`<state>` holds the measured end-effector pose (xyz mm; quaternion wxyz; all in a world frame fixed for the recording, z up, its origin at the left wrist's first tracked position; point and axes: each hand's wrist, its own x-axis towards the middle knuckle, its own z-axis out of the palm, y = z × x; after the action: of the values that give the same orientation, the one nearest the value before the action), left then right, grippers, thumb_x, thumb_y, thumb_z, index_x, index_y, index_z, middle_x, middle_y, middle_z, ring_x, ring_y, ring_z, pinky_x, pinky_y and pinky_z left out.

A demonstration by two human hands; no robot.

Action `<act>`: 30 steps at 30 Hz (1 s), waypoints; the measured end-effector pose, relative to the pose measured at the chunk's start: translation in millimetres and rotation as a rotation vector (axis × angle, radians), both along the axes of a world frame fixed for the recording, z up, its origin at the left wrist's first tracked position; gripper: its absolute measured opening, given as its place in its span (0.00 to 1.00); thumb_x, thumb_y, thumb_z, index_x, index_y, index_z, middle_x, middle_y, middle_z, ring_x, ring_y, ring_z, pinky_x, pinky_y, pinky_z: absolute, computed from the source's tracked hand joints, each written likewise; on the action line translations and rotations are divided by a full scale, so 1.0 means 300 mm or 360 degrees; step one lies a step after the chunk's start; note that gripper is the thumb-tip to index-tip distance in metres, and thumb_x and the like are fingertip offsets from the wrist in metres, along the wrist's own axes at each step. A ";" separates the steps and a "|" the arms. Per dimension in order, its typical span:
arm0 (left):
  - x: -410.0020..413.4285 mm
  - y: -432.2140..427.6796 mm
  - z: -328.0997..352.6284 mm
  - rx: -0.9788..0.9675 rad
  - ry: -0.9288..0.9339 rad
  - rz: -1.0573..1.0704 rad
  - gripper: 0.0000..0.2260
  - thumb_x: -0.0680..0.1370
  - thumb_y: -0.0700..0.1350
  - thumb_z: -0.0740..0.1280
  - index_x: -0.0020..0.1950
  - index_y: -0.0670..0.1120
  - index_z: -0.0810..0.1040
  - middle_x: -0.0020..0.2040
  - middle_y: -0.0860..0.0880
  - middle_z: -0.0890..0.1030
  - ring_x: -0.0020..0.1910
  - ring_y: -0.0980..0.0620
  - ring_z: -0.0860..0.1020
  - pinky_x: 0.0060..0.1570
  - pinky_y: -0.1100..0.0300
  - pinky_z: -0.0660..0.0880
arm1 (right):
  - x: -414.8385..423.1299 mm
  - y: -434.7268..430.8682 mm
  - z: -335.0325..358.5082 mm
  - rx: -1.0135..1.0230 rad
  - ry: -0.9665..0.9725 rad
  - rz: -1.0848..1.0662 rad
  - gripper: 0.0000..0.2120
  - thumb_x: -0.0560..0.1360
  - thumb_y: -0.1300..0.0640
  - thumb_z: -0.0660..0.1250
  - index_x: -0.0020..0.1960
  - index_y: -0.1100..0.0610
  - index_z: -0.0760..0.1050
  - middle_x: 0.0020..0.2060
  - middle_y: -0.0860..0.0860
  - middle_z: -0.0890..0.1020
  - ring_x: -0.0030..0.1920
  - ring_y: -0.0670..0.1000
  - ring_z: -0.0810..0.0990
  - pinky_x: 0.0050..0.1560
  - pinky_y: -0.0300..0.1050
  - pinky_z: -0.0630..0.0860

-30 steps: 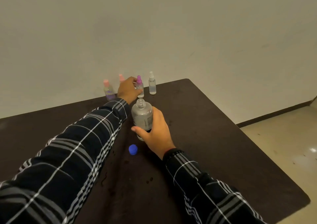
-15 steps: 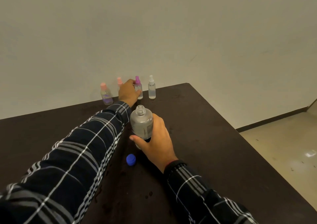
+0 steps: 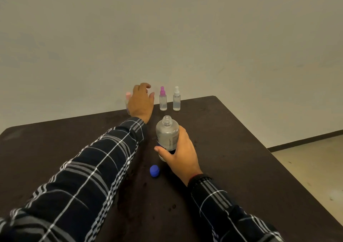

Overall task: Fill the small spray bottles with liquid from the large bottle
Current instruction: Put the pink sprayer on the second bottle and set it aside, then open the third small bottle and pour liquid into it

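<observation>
On the dark worktop (image 3: 241,158), right hand (image 3: 182,154) fingers gripped the uncapped large bottle (image 3: 167,136) of clear liquid; left hand (image 3: 141,103) fingers hung released beside the pink-topped spray bottle (image 3: 163,100).

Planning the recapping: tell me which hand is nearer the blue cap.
Right. The right hand grips the large bottle just beside the blue cap; the left hand is far beyond it, by the magenta-capped spray bottle.
</observation>
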<state>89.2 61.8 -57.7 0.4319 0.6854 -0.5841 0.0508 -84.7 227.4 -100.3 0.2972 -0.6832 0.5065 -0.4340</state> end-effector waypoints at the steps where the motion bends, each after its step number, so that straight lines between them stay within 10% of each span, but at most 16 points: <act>1: 0.006 0.000 0.002 -0.0006 0.0022 0.0047 0.15 0.81 0.51 0.68 0.67 0.51 0.74 0.65 0.46 0.75 0.56 0.45 0.80 0.54 0.54 0.79 | 0.000 -0.001 -0.001 -0.0001 0.0001 -0.0002 0.39 0.68 0.41 0.76 0.73 0.44 0.62 0.66 0.39 0.72 0.67 0.42 0.71 0.67 0.49 0.74; 8: 0.036 -0.061 -0.029 0.0353 0.0096 -0.0011 0.25 0.81 0.45 0.67 0.76 0.56 0.65 0.68 0.45 0.76 0.63 0.41 0.77 0.61 0.42 0.78 | -0.003 -0.005 -0.003 -0.0004 0.0022 0.0010 0.38 0.69 0.42 0.76 0.72 0.44 0.62 0.65 0.38 0.72 0.67 0.41 0.71 0.67 0.48 0.74; 26: 0.208 0.438 0.037 0.0276 0.0150 -0.0198 0.12 0.82 0.58 0.61 0.55 0.52 0.77 0.48 0.53 0.84 0.47 0.51 0.82 0.49 0.49 0.81 | -0.009 0.030 0.039 0.0150 -0.0035 0.0084 0.37 0.69 0.46 0.78 0.71 0.45 0.63 0.65 0.44 0.74 0.65 0.45 0.73 0.67 0.46 0.72; 30: 0.234 0.673 0.055 0.0330 0.0247 -0.0230 0.12 0.83 0.57 0.61 0.59 0.51 0.77 0.50 0.53 0.83 0.50 0.53 0.82 0.53 0.51 0.81 | -0.020 0.038 0.077 0.0331 0.0046 0.0070 0.57 0.64 0.45 0.82 0.80 0.51 0.50 0.77 0.51 0.62 0.77 0.54 0.62 0.75 0.56 0.64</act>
<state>159.6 263.8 -41.1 0.4050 0.6843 -0.5990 -0.0942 -90.6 238.6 -77.2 0.3688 -0.6658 0.5379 -0.3625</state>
